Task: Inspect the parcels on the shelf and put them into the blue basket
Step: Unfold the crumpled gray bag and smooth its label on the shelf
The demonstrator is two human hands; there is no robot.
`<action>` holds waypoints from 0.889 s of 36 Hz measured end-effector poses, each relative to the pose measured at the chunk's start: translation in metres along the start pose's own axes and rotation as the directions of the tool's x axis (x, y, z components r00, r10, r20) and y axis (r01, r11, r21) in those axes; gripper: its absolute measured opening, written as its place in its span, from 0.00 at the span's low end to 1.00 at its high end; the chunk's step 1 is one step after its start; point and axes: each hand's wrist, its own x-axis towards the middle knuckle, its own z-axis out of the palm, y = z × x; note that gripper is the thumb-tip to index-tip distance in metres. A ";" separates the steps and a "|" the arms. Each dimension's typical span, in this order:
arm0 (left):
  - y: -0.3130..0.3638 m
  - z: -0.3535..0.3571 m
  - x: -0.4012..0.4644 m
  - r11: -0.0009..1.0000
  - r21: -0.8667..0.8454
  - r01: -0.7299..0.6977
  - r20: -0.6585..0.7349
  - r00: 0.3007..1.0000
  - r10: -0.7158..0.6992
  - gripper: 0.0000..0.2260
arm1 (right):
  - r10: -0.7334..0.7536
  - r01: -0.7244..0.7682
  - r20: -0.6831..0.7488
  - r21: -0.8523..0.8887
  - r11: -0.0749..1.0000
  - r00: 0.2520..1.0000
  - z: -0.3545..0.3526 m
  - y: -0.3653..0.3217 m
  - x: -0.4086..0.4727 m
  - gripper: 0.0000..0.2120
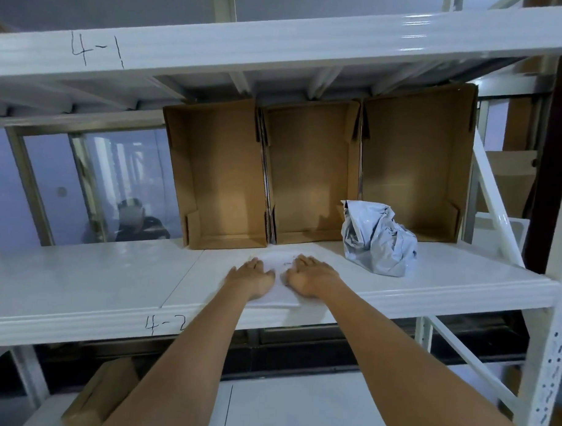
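Observation:
A flat white parcel [282,278] lies at the front of the white shelf [79,288] marked 4-2, its near corner reaching the shelf's front edge. Both my hands lie on top of it, side by side, fingers straight and pointing away from me: my left hand [252,277] on its left part, my right hand [309,276] on its right part. A crumpled grey plastic mailer parcel [379,240] stands on the same shelf, to the right of my right hand and apart from it. The blue basket is not in view.
Three open, empty cardboard boxes [223,175] [309,172] [412,163] stand on their sides at the back of the shelf. The shelf beam marked 4-1 [279,44] runs overhead. A white upright [556,318] stands at right. A person [136,222] sits behind the rack, far left.

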 end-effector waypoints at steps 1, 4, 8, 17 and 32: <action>-0.002 -0.001 -0.001 1.000 0.016 0.013 0.006 1.000 -0.014 0.28 | 0.025 -0.025 0.004 0.007 1.000 1.000 -0.001 0.004 -0.001 0.33; -0.006 -0.003 -0.004 0.998 0.037 0.050 0.008 0.999 -0.050 0.28 | 0.072 -0.072 0.009 -0.004 0.997 0.997 -0.002 0.010 -0.004 0.33; -0.007 -0.001 -0.007 0.998 0.020 0.052 -0.020 0.998 -0.052 0.29 | 0.067 -0.067 -0.016 -0.008 0.998 0.998 -0.002 0.009 -0.008 0.32; 0.001 -0.003 -0.010 0.972 -0.168 0.167 -0.156 0.969 -0.193 0.27 | -0.019 -0.089 -0.388 -0.259 0.962 0.921 -0.011 -0.012 -0.021 0.21; 0.002 -0.049 -0.026 -0.081 -0.992 0.094 0.107 0.980 -0.169 0.16 | 0.172 -0.110 -0.087 0.481 0.870 0.981 -0.025 -0.043 -0.017 0.53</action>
